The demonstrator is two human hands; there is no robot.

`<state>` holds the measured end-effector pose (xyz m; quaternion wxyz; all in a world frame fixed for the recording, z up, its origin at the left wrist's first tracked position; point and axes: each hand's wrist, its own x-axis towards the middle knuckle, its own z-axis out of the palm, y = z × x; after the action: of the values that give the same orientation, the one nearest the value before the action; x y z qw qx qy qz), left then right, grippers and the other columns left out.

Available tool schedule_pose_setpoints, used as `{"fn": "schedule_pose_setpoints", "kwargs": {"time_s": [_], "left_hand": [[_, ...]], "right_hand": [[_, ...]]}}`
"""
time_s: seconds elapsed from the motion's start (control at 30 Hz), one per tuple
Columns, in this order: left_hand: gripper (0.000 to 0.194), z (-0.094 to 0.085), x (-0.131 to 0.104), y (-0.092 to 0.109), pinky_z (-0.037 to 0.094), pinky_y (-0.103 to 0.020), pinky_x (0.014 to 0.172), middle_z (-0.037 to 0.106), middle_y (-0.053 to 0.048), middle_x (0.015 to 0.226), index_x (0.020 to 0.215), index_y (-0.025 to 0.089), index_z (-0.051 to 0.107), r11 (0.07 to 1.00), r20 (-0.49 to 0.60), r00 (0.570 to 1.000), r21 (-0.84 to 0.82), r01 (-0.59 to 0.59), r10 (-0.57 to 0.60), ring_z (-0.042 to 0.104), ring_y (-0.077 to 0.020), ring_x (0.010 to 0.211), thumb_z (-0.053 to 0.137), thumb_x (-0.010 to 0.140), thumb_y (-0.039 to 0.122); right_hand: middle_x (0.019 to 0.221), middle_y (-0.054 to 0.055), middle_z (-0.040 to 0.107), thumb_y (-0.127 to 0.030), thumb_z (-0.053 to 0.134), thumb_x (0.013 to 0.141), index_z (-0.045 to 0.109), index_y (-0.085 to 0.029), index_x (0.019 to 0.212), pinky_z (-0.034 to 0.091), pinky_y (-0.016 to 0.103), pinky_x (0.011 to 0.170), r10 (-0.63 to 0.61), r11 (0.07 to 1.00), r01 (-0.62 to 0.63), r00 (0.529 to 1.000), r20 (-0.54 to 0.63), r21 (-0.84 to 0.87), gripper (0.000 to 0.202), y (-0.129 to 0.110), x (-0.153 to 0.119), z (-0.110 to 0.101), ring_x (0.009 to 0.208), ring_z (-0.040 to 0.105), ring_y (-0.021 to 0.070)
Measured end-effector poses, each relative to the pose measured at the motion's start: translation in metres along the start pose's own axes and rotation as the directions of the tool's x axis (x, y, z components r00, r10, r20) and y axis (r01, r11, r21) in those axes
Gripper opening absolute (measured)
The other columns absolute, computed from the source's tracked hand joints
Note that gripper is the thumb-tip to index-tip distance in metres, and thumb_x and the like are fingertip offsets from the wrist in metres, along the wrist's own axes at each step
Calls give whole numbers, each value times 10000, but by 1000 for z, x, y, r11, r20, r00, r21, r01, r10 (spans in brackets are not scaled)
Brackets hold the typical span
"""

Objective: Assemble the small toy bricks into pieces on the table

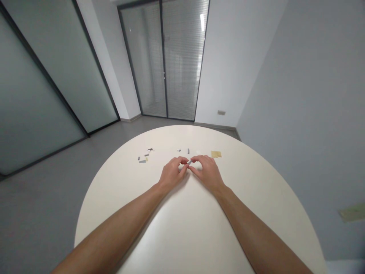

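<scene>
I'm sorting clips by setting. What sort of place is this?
Probably an office or small meeting room: a plain white table with a rounded edge, dark-framed glass with blinds, and large frosted panels on the left suggest it.

At seven o'clock the left forearm (pixel 122 224) is showing bare, its smooth outline narrowing toward a bare left hand (pixel 172 171); at five o'clock the right forearm (pixel 256 228) is tapering likewise, also bare, toward a bare right hand (pixel 210 172).
</scene>
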<state>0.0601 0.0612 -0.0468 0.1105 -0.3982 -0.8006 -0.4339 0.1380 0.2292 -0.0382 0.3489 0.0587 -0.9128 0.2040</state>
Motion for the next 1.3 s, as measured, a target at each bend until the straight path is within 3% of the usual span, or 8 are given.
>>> {"fn": "schedule_pose_setpoints", "kwargs": {"time_s": [1.3], "left_hand": [[123, -3, 3, -2, 505, -316, 835, 720, -15, 1000, 1039, 223, 660, 993, -46, 999, 117, -18, 23, 644, -187, 965, 584, 942, 227]], "right_hand": [[967, 44, 735, -368, 621, 946, 654, -231, 944, 410, 385, 849, 5, 998, -6, 1000, -20, -65, 141, 4, 0, 1, 951, 646, 238]]}}
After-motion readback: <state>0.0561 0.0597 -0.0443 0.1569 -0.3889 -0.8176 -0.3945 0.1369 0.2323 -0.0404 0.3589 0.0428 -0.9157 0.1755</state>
